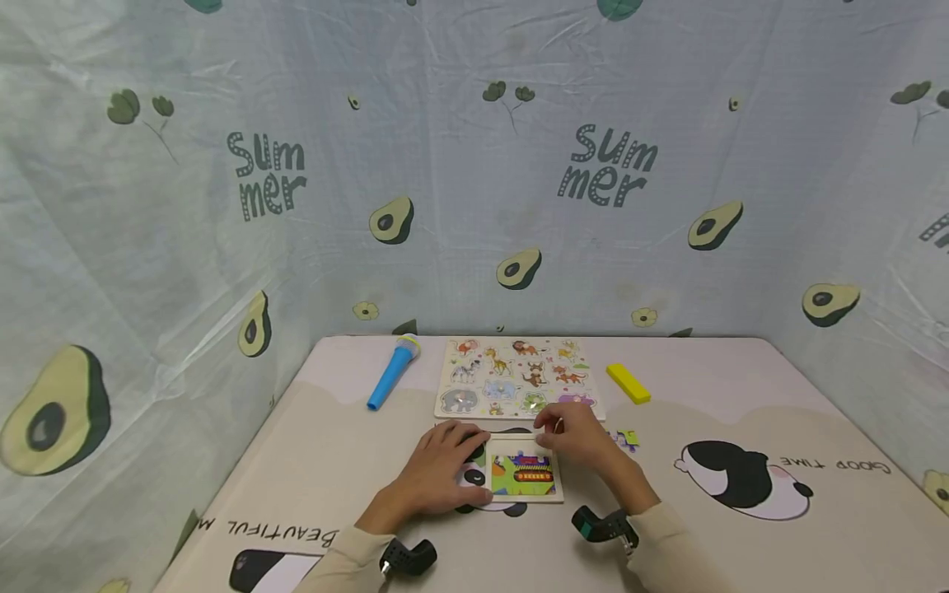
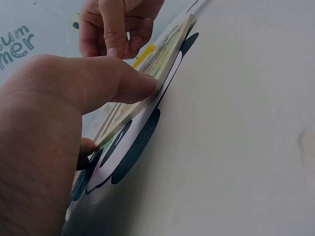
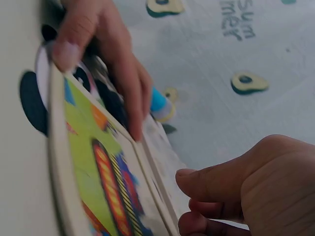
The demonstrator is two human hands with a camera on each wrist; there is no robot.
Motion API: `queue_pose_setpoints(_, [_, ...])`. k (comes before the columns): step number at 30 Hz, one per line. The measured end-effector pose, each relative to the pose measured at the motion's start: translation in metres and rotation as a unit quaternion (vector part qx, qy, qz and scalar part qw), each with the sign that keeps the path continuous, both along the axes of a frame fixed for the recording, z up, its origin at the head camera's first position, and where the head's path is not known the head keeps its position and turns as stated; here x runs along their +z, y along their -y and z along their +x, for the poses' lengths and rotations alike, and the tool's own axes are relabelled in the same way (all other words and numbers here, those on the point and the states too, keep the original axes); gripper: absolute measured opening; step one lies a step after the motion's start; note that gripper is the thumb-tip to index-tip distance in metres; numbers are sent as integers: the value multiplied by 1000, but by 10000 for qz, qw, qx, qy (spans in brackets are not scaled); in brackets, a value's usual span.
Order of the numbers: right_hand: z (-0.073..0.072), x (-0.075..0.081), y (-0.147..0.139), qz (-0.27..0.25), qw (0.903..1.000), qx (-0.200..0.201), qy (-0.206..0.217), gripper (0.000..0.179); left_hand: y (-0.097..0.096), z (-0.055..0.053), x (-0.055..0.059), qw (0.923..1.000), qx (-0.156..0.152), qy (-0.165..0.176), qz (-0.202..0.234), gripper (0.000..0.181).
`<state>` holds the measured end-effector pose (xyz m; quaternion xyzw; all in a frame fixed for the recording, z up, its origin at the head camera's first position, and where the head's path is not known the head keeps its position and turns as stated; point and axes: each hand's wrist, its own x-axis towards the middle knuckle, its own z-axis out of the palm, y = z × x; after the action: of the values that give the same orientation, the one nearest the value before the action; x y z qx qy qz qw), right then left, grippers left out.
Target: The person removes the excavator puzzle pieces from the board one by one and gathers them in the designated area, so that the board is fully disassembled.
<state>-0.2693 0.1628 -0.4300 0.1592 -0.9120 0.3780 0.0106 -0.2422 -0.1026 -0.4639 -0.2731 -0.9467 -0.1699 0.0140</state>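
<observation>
A small wooden jigsaw tray (image 1: 561, 473) lies on the table in front of me, with colourful pieces (image 1: 522, 475) filling its lower part and a pale bare strip along its top. My left hand (image 1: 443, 469) grips the tray's left side, thumb at the lower left corner and fingers by the upper left edge. Over the tray's upper right corner hovers my right hand (image 1: 574, 432), fingers loosely bent. In the right wrist view a gap shows between the right thumb (image 3: 211, 184) and the fingers, with nothing visible in it. Loose jigsaw pieces (image 1: 627, 440) lie beside the right wrist.
Behind the tray lies a larger animal puzzle board (image 1: 519, 377). A blue toy microphone (image 1: 390, 377) is to its left, a yellow block (image 1: 628, 384) to its right. The printed tablecloth (image 1: 697, 428) meets a hanging avocado-print curtain (image 1: 460, 165) at the back.
</observation>
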Motion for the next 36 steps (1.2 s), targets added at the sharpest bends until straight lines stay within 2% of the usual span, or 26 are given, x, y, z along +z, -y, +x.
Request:
queue_pose_setpoints(6, [9,-4,25,182,9975,678,70,13,0,-1,2,10000,-7,-37,-41,85])
queue_pose_setpoints(10, [13,-8,32,194,9951,937,242,15,-1,-2,2,10000,-10,-18,-77,85])
queue_pose_setpoints(24, [15,-14,36,220,9953,875,353,12,0,-1,-1,10000,0,-32,-49,85])
queue_pose_setpoints(29, [17,-18,36,272,9952,897,276,11,0,0,-1,10000,0,-26,-33,84])
queue_pose_setpoints(36, [19,-20,40,600,9941,906,77,13,1,0,-2,10000,3,-47,-33,85])
